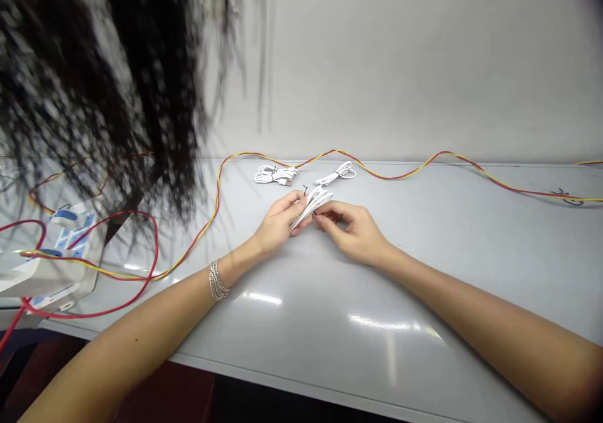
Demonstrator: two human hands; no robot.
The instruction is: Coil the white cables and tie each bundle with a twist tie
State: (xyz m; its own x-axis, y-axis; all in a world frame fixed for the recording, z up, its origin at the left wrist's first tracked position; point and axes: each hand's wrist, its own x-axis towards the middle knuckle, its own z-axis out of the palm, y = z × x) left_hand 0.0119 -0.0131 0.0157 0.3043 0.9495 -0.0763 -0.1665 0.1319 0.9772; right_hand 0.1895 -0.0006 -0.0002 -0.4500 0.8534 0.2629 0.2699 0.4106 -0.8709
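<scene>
Left hand [279, 222] and right hand [351, 233] — both grips pinching a folded white cable [313, 208], black tie ends [305, 190] loose; upper centre, a white cable coil [276, 175] and a second coil [335, 173] already tied

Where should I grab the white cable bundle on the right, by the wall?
Pinch the white cable bundle at its middle, right on the black tie, coming from above. It lies flat on the table, and the tie gathers the loops there, while the loose ends might flop.

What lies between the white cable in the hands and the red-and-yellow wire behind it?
In the head view, a tied white cable coil and a second coil lie there.
</scene>
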